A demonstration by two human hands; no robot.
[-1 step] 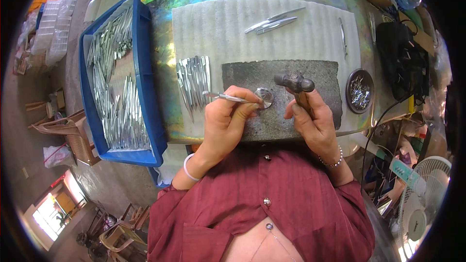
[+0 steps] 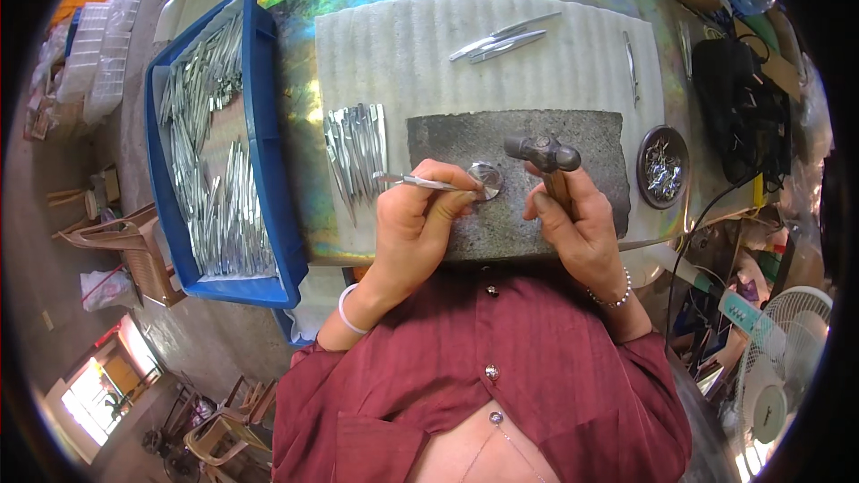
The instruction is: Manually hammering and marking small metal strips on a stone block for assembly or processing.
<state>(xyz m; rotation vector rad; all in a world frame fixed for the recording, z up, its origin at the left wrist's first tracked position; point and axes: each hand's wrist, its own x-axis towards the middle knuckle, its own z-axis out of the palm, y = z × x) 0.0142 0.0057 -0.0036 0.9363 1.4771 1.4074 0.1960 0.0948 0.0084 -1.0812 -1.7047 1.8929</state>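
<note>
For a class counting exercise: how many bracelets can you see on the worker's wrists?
2: a white bangle behind the left hand, and a beaded bracelet behind the right hand. Any under the sleeves would be hidden.

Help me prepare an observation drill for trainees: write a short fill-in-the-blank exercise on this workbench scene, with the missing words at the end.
The brown-handled, dark metal hammer is in the person's ____ hand.
The slim silvery metal piece is pinched in the person's ____ hand.
The long rectangular plastic tray is coloured ____.
The dark round bowl of small shiny metal bits stands to the ____ of the rough grey rectangular slab.

Missing words: right; left; blue; right.
</note>
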